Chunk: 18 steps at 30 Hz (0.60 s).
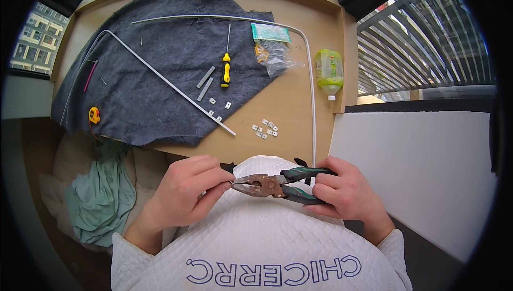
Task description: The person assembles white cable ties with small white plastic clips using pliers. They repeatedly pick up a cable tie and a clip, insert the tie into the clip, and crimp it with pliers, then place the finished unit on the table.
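Observation:
My right hand [346,192] is wrapped round the dark green and black handles of a pair of combination pliers [270,185], held level in front of my chest. The handles are spread, and the rusty jaws point left, slightly parted. At the jaw tips, the thumb and fingers of my left hand [184,190] are pinched together. Whatever they hold there is too small and hidden to name. Just beyond my hands, several small white clips [265,128] with dark holes lie on the bare wood of the table [288,114].
A grey cloth [160,50] carries a bent white strip [160,77], a yellow-black screwdriver [226,72], two short grey strips [204,89] and a tape measure [94,115]. Another long white strip [310,61] curves along the right. Plastic bags [271,33] and a yellow-green bottle [329,72] sit nearby.

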{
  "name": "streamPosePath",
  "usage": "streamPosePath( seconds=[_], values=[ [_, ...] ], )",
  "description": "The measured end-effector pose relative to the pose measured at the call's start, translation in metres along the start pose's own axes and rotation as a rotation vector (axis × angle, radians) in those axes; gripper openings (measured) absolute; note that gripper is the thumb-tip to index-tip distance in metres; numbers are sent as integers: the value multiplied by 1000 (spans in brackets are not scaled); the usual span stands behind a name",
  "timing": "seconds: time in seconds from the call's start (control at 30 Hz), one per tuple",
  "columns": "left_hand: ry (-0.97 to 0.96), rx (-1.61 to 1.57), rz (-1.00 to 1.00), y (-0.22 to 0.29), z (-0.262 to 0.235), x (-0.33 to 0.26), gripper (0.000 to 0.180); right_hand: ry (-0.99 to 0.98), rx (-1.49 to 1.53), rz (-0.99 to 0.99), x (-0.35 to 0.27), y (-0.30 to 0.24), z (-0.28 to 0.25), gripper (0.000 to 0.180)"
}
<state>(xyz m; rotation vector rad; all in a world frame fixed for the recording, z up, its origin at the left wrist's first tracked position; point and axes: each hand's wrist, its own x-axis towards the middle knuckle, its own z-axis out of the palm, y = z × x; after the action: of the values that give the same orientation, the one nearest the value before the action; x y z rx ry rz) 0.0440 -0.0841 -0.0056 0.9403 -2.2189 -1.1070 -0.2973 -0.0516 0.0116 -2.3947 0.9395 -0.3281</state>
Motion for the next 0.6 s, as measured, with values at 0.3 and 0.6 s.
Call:
streamPosePath(
  seconds=[0.3,0.6],
  values=[
    [122,158,-32,-2,9,0,12,32,-106,26,1,-6,6,41],
    [143,53,-166,3,20,-10,19,-23,-107,67,-8,-12,20,41]
  ],
)
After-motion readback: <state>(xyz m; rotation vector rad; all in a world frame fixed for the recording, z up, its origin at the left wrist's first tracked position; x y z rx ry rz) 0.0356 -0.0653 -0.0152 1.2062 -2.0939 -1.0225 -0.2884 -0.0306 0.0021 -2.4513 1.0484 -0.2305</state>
